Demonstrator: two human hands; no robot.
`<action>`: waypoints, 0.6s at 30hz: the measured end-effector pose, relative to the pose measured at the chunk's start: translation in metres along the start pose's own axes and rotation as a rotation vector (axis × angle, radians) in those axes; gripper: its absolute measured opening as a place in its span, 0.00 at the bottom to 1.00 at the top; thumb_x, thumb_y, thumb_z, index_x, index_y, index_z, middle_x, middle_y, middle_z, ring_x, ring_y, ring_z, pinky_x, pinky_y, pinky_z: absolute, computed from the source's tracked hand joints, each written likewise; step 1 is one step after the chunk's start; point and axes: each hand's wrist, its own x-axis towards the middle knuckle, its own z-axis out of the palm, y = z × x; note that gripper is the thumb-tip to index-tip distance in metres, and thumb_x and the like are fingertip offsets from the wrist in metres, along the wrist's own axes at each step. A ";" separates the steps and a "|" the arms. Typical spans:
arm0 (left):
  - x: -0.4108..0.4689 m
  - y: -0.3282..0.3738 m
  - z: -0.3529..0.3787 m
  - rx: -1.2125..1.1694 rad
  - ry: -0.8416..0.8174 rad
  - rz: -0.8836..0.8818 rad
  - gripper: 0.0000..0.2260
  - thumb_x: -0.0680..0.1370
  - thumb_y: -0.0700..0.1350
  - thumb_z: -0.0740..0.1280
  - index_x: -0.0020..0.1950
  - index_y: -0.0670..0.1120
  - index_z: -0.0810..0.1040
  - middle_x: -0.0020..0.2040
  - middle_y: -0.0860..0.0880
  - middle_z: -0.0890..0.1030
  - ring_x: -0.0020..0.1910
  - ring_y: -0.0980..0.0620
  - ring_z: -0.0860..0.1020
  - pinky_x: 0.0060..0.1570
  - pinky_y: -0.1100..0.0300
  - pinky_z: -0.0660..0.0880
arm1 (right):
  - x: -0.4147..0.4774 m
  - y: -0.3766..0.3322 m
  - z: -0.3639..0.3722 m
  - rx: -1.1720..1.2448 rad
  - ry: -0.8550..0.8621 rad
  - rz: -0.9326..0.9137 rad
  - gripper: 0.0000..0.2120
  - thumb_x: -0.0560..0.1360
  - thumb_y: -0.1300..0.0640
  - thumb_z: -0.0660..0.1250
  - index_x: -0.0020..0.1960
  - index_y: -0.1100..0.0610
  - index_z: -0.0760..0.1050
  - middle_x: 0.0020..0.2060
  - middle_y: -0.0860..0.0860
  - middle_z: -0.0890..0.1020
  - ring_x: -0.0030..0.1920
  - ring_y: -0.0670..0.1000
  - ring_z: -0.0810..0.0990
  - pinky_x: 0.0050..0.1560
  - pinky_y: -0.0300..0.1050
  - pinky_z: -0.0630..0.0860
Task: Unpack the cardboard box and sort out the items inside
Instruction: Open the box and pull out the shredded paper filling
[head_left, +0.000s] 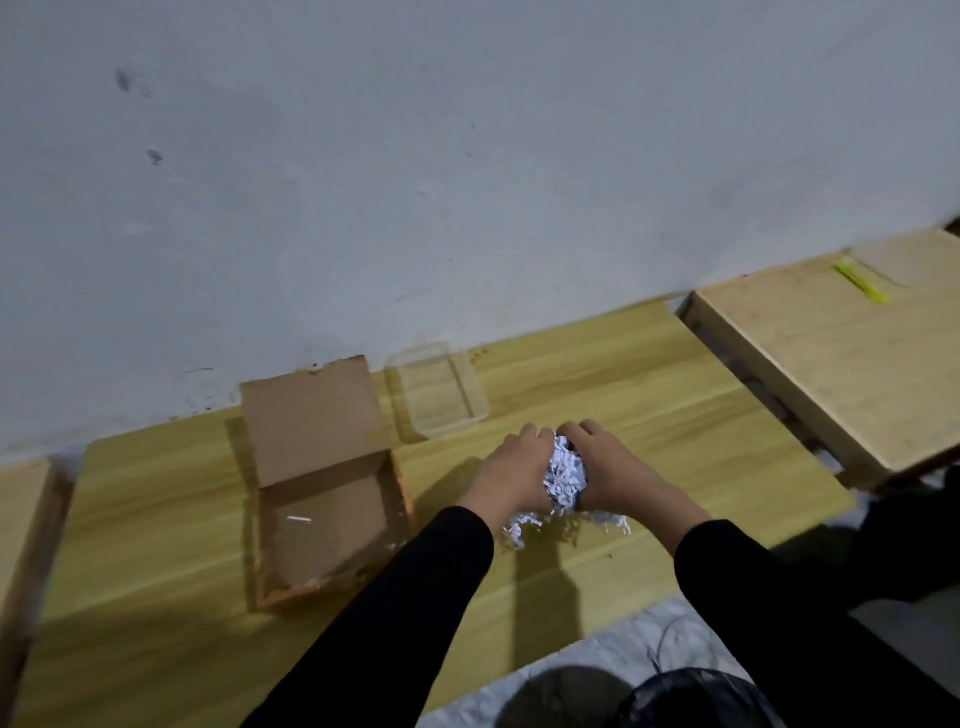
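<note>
An open cardboard box (332, 525) lies on the wooden table (156, 519), its lid flap (311, 415) standing up toward the wall. Inside it I see only a small white scrap (298, 518). To the right of the box, my left hand (511, 478) and my right hand (618, 473) press together around a clump of white shredded paper (563, 478), just above the table. A few loose shreds (524, 527) lie on the table under the hands. Both sleeves are black.
A clear plastic container (439, 392) stands behind the hands near the wall. A second wooden table (831, 364) at the right holds a yellow stick (860, 283) and another clear tray (893, 260). A black mesh bin (696, 699) sits below the front edge.
</note>
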 end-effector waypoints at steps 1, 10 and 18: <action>0.004 0.004 0.014 0.005 -0.030 0.000 0.29 0.66 0.43 0.75 0.62 0.41 0.65 0.58 0.41 0.70 0.55 0.40 0.73 0.49 0.49 0.72 | -0.005 0.011 0.010 0.009 -0.006 0.022 0.30 0.57 0.55 0.76 0.55 0.58 0.68 0.46 0.55 0.71 0.48 0.61 0.75 0.47 0.53 0.74; 0.022 -0.020 0.059 -0.006 -0.163 -0.035 0.38 0.66 0.49 0.75 0.71 0.46 0.60 0.64 0.45 0.67 0.62 0.42 0.69 0.60 0.49 0.70 | -0.001 0.039 0.061 0.143 -0.057 0.100 0.37 0.57 0.50 0.76 0.63 0.54 0.67 0.54 0.59 0.72 0.54 0.63 0.73 0.56 0.55 0.74; 0.012 -0.031 0.035 -0.140 -0.244 -0.051 0.43 0.66 0.47 0.77 0.74 0.49 0.57 0.69 0.47 0.64 0.65 0.46 0.68 0.62 0.50 0.71 | -0.008 0.039 0.040 0.206 -0.088 0.024 0.43 0.57 0.60 0.79 0.69 0.55 0.66 0.60 0.58 0.72 0.61 0.56 0.73 0.62 0.43 0.68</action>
